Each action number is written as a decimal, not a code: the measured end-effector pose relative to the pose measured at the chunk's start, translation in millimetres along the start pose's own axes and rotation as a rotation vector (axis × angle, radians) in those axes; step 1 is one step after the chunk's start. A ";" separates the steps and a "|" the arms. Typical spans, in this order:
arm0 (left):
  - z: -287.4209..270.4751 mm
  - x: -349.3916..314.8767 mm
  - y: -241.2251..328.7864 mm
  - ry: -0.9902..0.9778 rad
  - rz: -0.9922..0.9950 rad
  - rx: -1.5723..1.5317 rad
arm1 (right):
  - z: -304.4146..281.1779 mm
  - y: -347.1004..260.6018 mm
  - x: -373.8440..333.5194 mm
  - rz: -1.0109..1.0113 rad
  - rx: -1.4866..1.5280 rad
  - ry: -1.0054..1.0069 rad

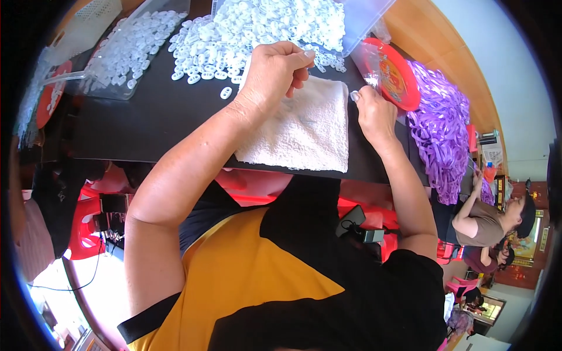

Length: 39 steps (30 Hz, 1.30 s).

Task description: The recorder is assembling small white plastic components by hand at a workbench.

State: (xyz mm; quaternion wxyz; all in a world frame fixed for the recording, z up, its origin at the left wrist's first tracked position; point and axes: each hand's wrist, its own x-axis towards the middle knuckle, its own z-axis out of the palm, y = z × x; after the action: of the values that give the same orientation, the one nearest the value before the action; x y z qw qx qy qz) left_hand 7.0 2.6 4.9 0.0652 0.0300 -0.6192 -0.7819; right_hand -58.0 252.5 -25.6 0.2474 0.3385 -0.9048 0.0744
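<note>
My left hand (276, 71) hovers over the far part of a folded white towel (298, 131). Its thumb and fingers are pinched together, and what they hold, if anything, is too small to make out. Just beyond lies a big heap of small white two-holed plastic pieces (252, 35). To the right of the towel, my right hand (376, 114) is closed beside a red round plate (398, 76). A small pale thing shows at its thumb and fingertip, but I cannot tell what it is.
A clear tub of white pieces (126, 50) stands at the far left. Purple ribbons (439, 123) hang in a thick bundle at the right table edge. Clear plastic (370, 61) overlaps the red plate. Another person (492, 219) sits at the right.
</note>
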 end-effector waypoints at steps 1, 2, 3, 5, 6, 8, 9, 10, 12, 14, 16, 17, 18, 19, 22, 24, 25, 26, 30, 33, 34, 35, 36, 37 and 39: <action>-0.2 -1.3 -0.3 -0.006 0.006 0.010 | -1.3 -1.6 -1.1 -0.014 -0.025 -0.019; -0.2 -2.0 -1.1 -0.007 0.001 0.006 | -2.4 -2.6 -1.5 -0.027 -0.049 -0.038; 0.0 -2.5 -1.8 -0.008 -0.001 0.015 | -3.4 -2.6 -1.5 -0.026 -0.049 -0.043; 1.3 -2.7 -1.8 -0.010 -0.004 0.023 | -6.3 -0.9 0.7 -0.034 -0.086 -0.133; 2.0 -2.8 -1.5 -0.011 -0.013 0.028 | -7.5 -1.3 1.8 -0.033 -0.086 -0.136; 2.6 -3.0 -1.9 -0.011 -0.025 0.034 | -8.8 -2.6 3.5 -0.050 -0.101 -0.186; 2.6 -3.0 -2.1 -0.009 -0.022 0.036 | -9.0 -2.1 5.3 -0.049 -0.099 -0.189; 3.3 -3.2 -2.4 -0.011 -0.021 0.036 | -9.7 -0.9 6.9 -0.052 -0.085 -0.208; 3.7 -3.9 -3.0 -0.014 -0.024 0.048 | -10.1 1.5 8.8 -0.051 -0.072 -0.231; 3.8 -4.2 -2.2 -0.016 -0.024 0.062 | -9.4 3.4 11.2 -0.068 -0.048 -0.258; 4.9 -5.7 -0.3 -0.031 -0.065 0.065 | -10.8 4.1 12.8 -0.062 -0.047 -0.288; 5.7 -6.5 0.9 -0.034 -0.068 0.066 | -11.7 4.6 13.7 -0.060 -0.045 -0.315; 6.5 -7.4 2.0 -0.033 -0.070 0.091 | -12.5 4.3 14.2 -0.055 -0.044 -0.317; 6.6 -8.3 2.7 -0.029 -0.072 0.113 | -13.2 2.9 15.1 -0.065 -0.045 -0.326; 6.1 -10.2 2.6 -0.040 -0.084 0.105 | -13.1 0.9 15.5 -0.073 -0.049 -0.349; 6.5 -9.8 3.5 -0.052 -0.089 0.098 | -13.4 1.6 16.7 -0.073 -0.053 -0.364; 6.8 -10.2 2.9 -0.062 -0.091 0.093 | -14.5 2.2 17.1 -0.079 -0.046 -0.373; 7.1 -10.1 1.8 -0.062 -0.098 0.091 | -15.4 2.3 17.6 -0.084 -0.040 -0.381; 8.4 -10.9 0.3 -0.059 -0.081 0.081 | -16.9 -2.1 21.6 -0.100 -0.072 -0.396; 7.0 -9.3 0.9 -0.051 -0.077 0.065 | -19.1 -3.1 25.4 -0.081 -0.088 -0.444; 6.6 -8.8 -1.3 -0.045 -0.085 0.050 | -18.2 -4.1 25.8 -0.066 -0.081 -0.466; 6.3 -7.9 -3.2 -0.045 -0.073 0.049 | -18.9 -6.2 26.8 -0.051 -0.074 -0.487; 5.9 -6.6 -5.4 -0.035 -0.078 0.048 | -21.3 -8.8 28.3 -0.021 -0.054 -0.502; 6.1 -5.1 -7.5 -0.027 -0.084 0.047 | -19.0 -4.4 26.6 -0.024 -0.060 -0.492; 8.1 -1.6 -6.6 -0.040 -0.059 0.061 | -8.2 16.3 22.1 -0.087 0.008 -0.339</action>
State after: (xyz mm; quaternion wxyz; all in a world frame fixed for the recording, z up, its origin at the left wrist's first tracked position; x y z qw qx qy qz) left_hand 7.1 12.2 0.2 0.0287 0.0344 -0.6428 -0.7648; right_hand -79.6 254.7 -6.9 0.0929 0.3860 -0.9177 0.0089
